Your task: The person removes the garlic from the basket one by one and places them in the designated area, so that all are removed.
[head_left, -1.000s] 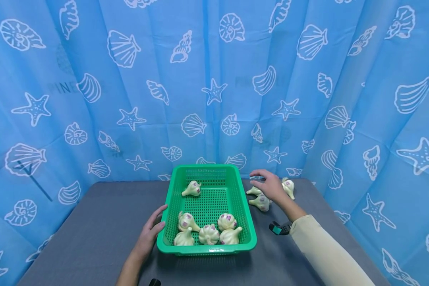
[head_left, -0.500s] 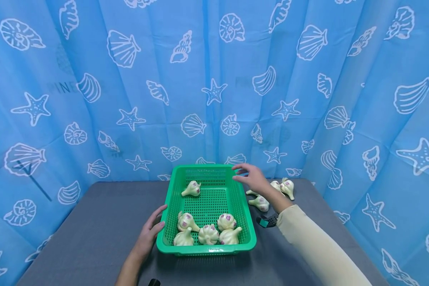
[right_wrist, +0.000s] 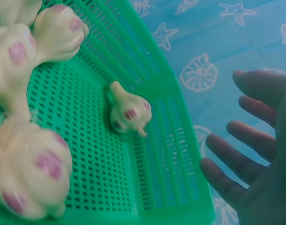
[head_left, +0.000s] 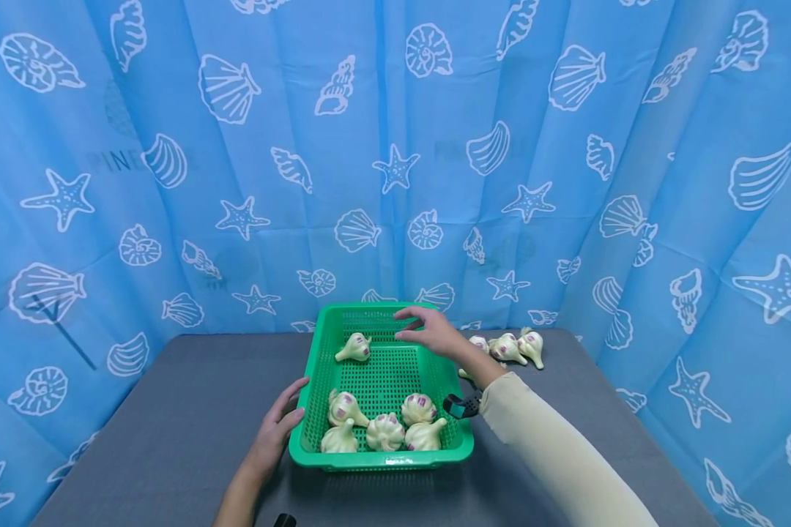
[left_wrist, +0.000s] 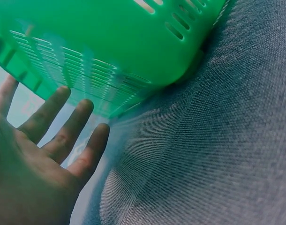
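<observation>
A green plastic basket (head_left: 464,432) holds several garlic bulbs: one garlic bulb (head_left: 354,348) lies toward the back left, and a front group includes a garlic bulb (head_left: 385,432) in its middle. My left hand (head_left: 270,438) is at the basket's left side, fingertips at the rim; its fingers (left_wrist: 68,136) look extended in the left wrist view. Over the basket's back right part, my right hand (head_left: 431,333) hovers with its fingers apart and holds nothing. In the right wrist view, that hand (right_wrist: 260,154) is beside the basket wall, spread.
Right of the basket, several garlic bulbs lie on the grey tabletop (head_left: 224,395), among them a garlic bulb (head_left: 531,347) farthest right. My right forearm hides part of that group. A blue shell-print curtain (head_left: 395,205) hangs behind the table. A black wrist strap (head_left: 461,406) shows by the right arm.
My right hand has moved left, from above the loose garlic bulbs to over the basket's back right part. The left hand, the basket and its bulbs have stayed put.
</observation>
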A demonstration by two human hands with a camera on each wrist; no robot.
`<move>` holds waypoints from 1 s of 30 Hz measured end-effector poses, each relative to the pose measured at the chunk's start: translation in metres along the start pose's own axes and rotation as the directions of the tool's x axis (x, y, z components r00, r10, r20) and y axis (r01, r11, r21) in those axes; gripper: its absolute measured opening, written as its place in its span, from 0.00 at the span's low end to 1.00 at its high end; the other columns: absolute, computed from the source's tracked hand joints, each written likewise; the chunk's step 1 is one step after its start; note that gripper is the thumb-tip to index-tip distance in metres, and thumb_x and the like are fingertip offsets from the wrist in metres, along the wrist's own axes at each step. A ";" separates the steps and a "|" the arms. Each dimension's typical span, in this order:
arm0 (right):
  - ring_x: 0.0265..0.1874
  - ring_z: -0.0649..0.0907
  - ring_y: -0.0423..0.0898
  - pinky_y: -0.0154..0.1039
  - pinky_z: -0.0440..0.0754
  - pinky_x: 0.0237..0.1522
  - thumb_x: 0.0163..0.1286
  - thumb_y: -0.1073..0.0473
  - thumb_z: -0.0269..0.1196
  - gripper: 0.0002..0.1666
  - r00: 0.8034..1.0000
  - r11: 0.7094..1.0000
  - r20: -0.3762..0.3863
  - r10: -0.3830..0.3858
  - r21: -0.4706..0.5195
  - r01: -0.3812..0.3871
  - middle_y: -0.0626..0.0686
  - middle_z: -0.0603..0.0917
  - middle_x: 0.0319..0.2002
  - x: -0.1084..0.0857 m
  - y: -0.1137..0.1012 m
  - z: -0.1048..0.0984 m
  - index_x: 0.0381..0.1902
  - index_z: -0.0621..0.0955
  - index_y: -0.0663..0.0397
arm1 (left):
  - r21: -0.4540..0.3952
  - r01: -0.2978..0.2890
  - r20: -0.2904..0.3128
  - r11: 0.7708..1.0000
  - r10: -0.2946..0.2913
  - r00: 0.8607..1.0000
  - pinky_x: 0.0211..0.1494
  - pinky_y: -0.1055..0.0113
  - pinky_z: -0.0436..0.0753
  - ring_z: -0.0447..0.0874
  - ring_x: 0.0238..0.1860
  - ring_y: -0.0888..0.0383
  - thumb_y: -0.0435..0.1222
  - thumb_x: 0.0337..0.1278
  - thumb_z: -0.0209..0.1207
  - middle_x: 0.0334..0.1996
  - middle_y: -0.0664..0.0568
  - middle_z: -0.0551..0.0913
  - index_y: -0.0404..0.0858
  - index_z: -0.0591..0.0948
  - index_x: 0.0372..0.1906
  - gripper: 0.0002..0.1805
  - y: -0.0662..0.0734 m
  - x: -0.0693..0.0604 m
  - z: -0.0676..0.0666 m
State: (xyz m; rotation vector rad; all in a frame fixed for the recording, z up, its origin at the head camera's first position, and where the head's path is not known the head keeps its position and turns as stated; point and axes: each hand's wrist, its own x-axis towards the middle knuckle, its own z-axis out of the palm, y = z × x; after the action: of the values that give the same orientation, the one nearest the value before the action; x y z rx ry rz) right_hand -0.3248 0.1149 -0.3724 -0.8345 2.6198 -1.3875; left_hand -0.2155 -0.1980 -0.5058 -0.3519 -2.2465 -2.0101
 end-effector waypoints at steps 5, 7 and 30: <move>0.52 0.80 0.58 0.48 0.79 0.47 0.69 0.59 0.63 0.24 0.997 1.000 0.073 -0.022 0.016 0.020 0.61 0.75 0.60 0.010 0.004 0.014 0.61 0.75 0.60 | -0.003 -0.013 0.012 1.000 0.013 1.000 0.52 0.59 0.75 0.69 0.60 0.46 0.36 0.73 0.47 0.64 0.37 0.67 0.42 0.62 0.73 0.27 0.000 -0.001 -0.001; 0.52 0.80 0.57 0.46 0.79 0.47 0.69 0.57 0.64 0.25 0.995 1.000 0.099 -0.016 0.012 0.015 0.59 0.76 0.60 0.014 0.011 0.020 0.62 0.75 0.57 | -0.003 -0.007 0.012 1.000 0.007 1.000 0.53 0.59 0.75 0.69 0.60 0.46 0.36 0.73 0.47 0.64 0.37 0.67 0.42 0.62 0.73 0.27 -0.001 -0.001 -0.001; 0.63 0.71 0.59 0.59 0.74 0.53 0.68 0.51 0.65 0.36 0.890 0.982 0.442 0.112 0.089 -0.167 0.61 0.67 0.68 0.026 0.013 0.071 0.70 0.68 0.53 | -0.026 -0.015 0.046 1.000 0.016 0.999 0.53 0.63 0.75 0.71 0.58 0.58 0.36 0.74 0.46 0.66 0.37 0.65 0.44 0.61 0.74 0.27 -0.003 0.000 -0.003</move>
State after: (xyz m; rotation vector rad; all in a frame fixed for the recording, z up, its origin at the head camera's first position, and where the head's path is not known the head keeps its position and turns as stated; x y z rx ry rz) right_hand -0.3314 0.0551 -0.4196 -0.8090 2.1825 -1.1518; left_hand -0.2167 -0.2009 -0.5084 -0.4204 -2.2392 -2.0456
